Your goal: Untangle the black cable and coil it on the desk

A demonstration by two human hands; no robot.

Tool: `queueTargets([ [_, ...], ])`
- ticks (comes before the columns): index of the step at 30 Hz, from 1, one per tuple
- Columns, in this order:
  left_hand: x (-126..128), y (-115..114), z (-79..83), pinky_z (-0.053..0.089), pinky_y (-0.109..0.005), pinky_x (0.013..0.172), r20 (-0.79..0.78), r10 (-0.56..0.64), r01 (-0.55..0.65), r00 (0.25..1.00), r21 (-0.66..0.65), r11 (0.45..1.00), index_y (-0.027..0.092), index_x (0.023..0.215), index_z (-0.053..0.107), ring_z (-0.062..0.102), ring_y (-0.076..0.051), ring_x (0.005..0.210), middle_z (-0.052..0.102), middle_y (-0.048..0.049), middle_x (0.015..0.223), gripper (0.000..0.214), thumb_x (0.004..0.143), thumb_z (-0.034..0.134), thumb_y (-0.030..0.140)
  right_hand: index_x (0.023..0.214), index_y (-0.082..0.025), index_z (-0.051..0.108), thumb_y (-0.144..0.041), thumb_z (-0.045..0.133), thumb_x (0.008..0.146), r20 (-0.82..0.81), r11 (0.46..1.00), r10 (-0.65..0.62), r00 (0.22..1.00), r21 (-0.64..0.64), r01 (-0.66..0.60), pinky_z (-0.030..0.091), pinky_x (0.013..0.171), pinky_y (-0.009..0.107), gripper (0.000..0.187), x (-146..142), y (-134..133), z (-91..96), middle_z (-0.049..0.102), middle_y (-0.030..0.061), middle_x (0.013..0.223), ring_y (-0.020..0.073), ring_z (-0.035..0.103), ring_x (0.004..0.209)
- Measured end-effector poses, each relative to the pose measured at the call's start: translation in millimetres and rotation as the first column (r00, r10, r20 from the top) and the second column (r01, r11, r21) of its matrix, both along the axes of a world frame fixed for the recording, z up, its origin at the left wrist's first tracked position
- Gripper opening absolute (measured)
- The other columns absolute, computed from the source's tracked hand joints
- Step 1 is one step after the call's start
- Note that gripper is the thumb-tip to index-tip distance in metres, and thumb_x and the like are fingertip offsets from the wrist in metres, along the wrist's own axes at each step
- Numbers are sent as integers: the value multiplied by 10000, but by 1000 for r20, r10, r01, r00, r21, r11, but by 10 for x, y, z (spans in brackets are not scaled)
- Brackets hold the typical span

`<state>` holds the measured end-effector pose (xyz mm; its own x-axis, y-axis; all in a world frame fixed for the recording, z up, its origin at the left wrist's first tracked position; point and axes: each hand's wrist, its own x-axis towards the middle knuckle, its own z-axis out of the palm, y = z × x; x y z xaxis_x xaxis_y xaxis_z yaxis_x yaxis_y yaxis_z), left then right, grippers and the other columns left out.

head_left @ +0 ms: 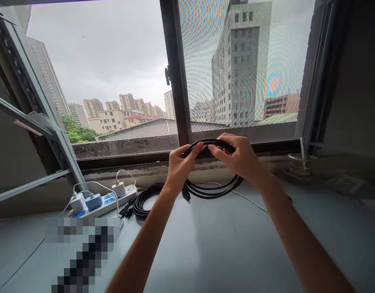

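A black cable [213, 195] is wound into a round coil and held up above the table. My left hand [182, 165] grips the coil at its upper left, thumb laid along the strands. At the upper right, my right hand [238, 152] has its fingers wrapped round the same coil. One connector end [186, 193] of the cable hangs down just below my left hand. Behind my left forearm, a second coiled black cable [141, 205] lies on the table, with its plug ends pointing left.
On the left, a white power strip [106, 208] holds several plugged-in chargers with white cords. A thin white cord [253, 202] crosses the table [224, 252] behind the coil. At the back right stands a clear cup [300, 162] with a straw. Metal frame bars [31, 185] jut in from the left.
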<state>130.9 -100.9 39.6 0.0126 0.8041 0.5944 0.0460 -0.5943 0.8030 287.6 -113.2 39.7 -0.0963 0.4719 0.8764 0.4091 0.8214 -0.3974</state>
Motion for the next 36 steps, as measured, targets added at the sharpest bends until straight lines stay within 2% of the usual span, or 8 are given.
queueTargets([
  [4,6,-18,9,85,-186,358,25,-70,72,997,-92,993,174,556,399,167,-11,373,192,97,449,475,654,700,529,674,-151,575,-418,543,867,9,1000,0,1000,-16,0,308,456,202,331,-1,17,-4,474,-28,585,69,380,511],
  [8,-3,-47,12,42,-199,350,46,-122,128,992,-203,971,189,538,304,109,-7,354,164,105,411,529,682,677,536,1087,-250,606,-457,624,814,5,999,51,999,15,-51,381,479,202,343,5,1,-20,601,5,992,51,443,512],
  [16,61,-3,-134,47,-199,341,77,-256,267,964,-284,921,181,557,384,116,-7,345,174,104,423,511,708,600,619,905,-220,660,-392,722,735,139,992,-12,990,129,-6,347,420,206,250,112,44,-65,603,18,1003,74,519,543],
  [22,84,35,-179,37,-202,350,123,-262,288,957,-349,892,177,537,388,132,-5,347,183,98,437,512,703,611,608,902,-252,654,-465,669,767,148,974,-197,969,141,177,367,483,225,253,103,145,-139,618,-13,915,94,542,558],
  [25,57,82,-191,25,-212,361,119,-299,321,947,-392,862,160,600,516,123,-12,353,170,94,451,471,745,568,605,925,-249,654,-393,679,779,110,977,-211,971,46,207,376,541,234,207,89,220,-196,632,-5,869,90,540,559],
  [30,8,234,-257,74,-212,354,110,-329,344,938,-431,834,144,697,603,168,-26,346,180,88,443,438,803,530,563,946,-187,612,-369,644,800,-86,989,-71,994,-135,59,377,455,219,236,77,432,-319,611,35,889,53,493,421],
  [33,-28,357,-353,244,-202,366,41,-289,271,956,-492,827,145,664,553,336,-45,345,260,77,433,468,799,512,592,909,-163,583,-374,641,807,-205,971,-111,972,-233,62,334,399,219,241,61,616,-443,619,62,898,45,460,367],
  [36,-96,506,-509,376,-229,439,-174,-251,120,952,-543,831,162,661,473,544,-120,421,407,40,472,451,822,475,584,904,-162,555,-415,620,820,-314,908,-201,928,-415,56,342,391,216,274,25,807,-633,642,69,885,42,436,355],
])
